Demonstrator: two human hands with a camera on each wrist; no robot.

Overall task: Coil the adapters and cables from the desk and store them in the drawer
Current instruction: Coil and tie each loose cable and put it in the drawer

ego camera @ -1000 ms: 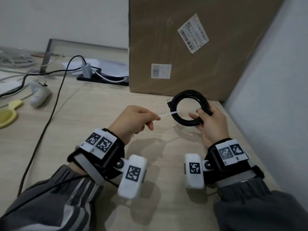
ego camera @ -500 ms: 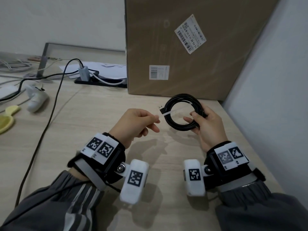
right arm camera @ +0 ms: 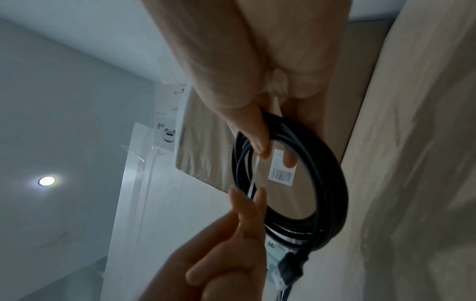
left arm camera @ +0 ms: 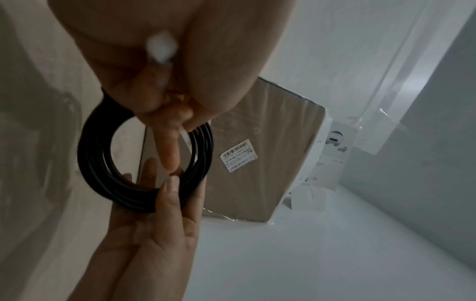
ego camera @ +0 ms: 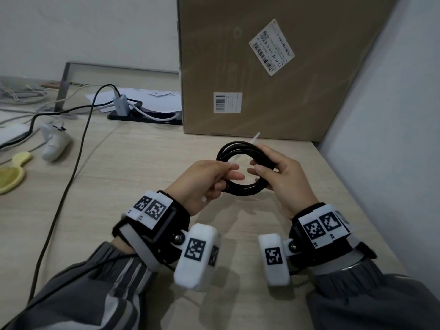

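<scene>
Fingers of our right hand [ego camera: 283, 177] curl round the right side of the coiled black cable [ego camera: 240, 186], thumb inside the ring, holding it above the desk [ego camera: 133, 177]. Our left hand [ego camera: 204, 179] pinches the white cable tie [right arm camera: 253, 177] that runs across the coil; its far end [ego camera: 255, 138] pokes out beyond the top. We see the cable's plug [right arm camera: 291, 268] hanging at the coil's edge in the right wrist view. Behind stands a cardboard box [ego camera: 297, 91]; farther left, a white charger [ego camera: 120, 106] sits in a power strip.
</scene>
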